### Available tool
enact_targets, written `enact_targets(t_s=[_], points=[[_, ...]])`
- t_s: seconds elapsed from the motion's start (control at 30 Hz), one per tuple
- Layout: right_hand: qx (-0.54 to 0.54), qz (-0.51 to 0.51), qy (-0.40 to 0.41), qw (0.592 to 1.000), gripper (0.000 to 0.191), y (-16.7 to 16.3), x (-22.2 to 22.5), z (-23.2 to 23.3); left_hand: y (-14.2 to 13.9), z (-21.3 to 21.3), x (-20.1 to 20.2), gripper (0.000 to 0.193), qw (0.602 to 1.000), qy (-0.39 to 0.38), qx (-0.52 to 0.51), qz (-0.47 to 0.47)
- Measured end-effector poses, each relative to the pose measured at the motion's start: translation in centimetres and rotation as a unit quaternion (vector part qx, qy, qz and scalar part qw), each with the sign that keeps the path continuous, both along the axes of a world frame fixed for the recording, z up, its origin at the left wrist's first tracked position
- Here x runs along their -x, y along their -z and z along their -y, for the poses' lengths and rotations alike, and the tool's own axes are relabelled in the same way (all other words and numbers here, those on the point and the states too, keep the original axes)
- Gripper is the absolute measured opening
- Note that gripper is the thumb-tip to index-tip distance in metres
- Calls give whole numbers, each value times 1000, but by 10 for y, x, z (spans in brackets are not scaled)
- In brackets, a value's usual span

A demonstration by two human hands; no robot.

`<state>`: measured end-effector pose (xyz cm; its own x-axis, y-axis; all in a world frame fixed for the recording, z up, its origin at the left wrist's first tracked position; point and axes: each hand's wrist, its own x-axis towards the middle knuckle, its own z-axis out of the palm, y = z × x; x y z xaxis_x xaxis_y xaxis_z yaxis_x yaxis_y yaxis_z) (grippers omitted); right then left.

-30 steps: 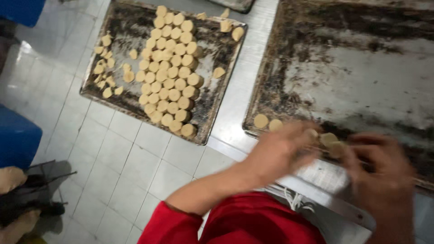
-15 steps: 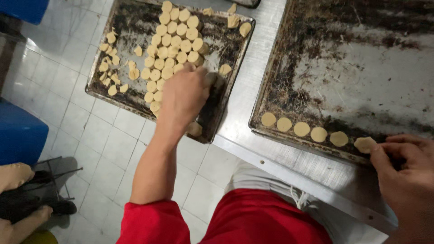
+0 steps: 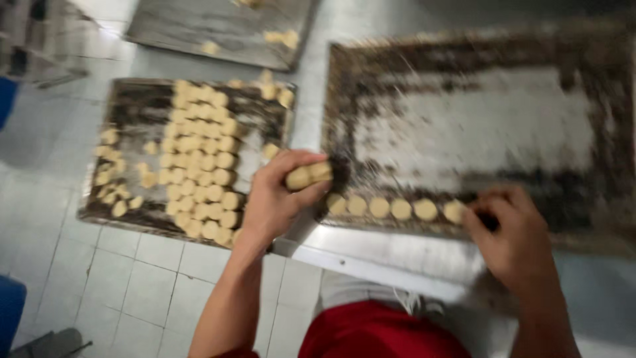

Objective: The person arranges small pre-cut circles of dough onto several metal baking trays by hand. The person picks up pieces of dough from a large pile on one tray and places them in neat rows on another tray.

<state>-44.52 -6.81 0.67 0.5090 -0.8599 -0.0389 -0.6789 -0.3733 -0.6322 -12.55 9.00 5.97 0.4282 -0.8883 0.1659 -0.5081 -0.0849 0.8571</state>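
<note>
My left hand [image 3: 278, 199] grips a short stack of pale round dough pieces [image 3: 308, 176] between a dark tray of many such pieces [image 3: 126, 99] and a large dark baking tray [image 3: 464, 126]. Along that big tray's near edge lies a row of several dough rounds [image 3: 391, 207]. My right hand [image 3: 513, 238] rests at the right end of the row, fingers curled down on the tray by the last round; whether it holds anything is hidden. The picture is motion-blurred.
A third tray [image 3: 218, 30] with a few dough pieces lies at the back. The trays sit on a metal table [image 3: 391, 255] above a white tiled floor [image 3: 132, 285]. Blue objects [image 3: 10, 308] stand at the left edge.
My left hand has left the tray of dough pieces and moved right toward the big tray, now carrying a stack of rounds. The camera view has shifted and tilted.
</note>
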Motion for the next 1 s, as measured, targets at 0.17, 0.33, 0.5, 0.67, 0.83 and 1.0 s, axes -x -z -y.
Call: enact_targets(t_s=[0.17,0.33,0.5,0.67,0.83,1.0], points=[[-55,27,24,998,16,1,4,-4,37,49,72,37,893,85,-88,-432],[-11,40,-10,999,18,-8,3,1,46,65,116,43,908,143,-55,-391],[-58,173,-85,980,18,-18,12,-6,57,70,143,34,911,146,-66,-380],[-156,198,-76,965,10,-20,26,-4,60,73,155,30,908,150,-81,-383],[28,116,-60,991,15,-19,44,15,58,80,162,32,912,143,-102,-370],[-86,158,-68,981,14,-16,59,17,57,89,181,32,908,165,-112,-369]])
